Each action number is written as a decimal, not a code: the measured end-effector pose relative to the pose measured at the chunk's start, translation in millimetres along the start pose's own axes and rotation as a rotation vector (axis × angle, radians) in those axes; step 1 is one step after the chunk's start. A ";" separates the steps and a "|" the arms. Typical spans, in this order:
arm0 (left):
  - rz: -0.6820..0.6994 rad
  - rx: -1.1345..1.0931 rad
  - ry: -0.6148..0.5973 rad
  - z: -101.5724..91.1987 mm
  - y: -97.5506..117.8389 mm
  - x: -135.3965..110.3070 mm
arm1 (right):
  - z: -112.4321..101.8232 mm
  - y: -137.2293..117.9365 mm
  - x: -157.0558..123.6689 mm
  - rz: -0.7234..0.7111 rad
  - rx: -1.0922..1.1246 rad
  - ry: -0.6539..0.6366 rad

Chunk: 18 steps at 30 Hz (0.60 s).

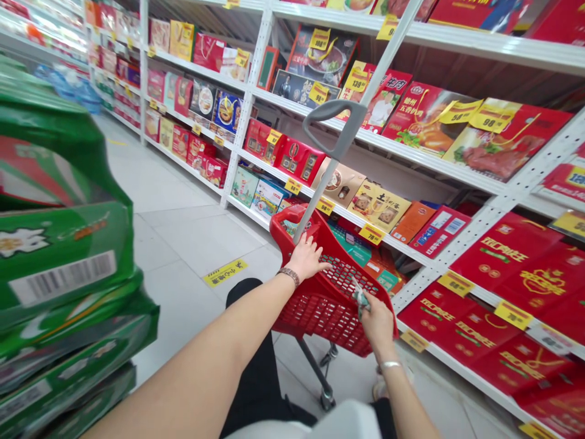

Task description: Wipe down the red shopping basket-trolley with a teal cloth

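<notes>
The head view showed, nearest the wearer, a stack of green packs (86,238) well to the left of the red basket (315,311). The basket, mounted on a wheeled frame, stood just ahead of the knees. At its right side, the right hand (378,320) held a crumpled pale cloth (361,300) pinched in its fingers; whether the cloth touched the basket wall could not be told. The left hand (305,261) lay at the basket's upper edge by the foot of the grey pole (325,182), fingers loosely spread, clasping nothing visible. Above the basket, a grey handle (351,133) was fixed to the pole. Beyond it stood white shelves (256,79) of priced boxes. The handling seemed under way, with both hands placed and the cloth not yet put down; how much was finished, or left, did not show.
</notes>
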<state>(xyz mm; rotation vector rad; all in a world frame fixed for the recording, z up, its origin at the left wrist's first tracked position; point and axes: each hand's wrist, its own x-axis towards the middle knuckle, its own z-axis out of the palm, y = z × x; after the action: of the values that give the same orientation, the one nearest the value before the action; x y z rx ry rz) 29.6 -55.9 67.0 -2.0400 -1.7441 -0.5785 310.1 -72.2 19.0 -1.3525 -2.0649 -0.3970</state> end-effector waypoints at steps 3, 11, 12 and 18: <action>0.005 -0.001 0.014 0.2 -0.5 -1.2 | 14.6 -49.7 24.9 -0.084 0.071 -0.018; 0.027 -0.008 0.044 0.3 -0.3 -3.8 | 20.1 -104.9 36.2 -0.163 0.040 -0.062; 0.028 -0.010 0.045 0.7 -0.1 -3.7 | 17.6 -100.3 31.8 -0.166 0.027 -0.071; 0.025 -0.030 0.057 6.0 -0.9 -2.3 | 4.3 -47.1 -0.2 -0.090 -0.073 -0.127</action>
<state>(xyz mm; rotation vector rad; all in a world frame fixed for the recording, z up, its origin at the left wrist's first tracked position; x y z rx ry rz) 28.8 -54.4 60.8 -2.0424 -1.6854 -0.6525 266.3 -90.1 19.7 -1.3619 -2.2414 -0.4387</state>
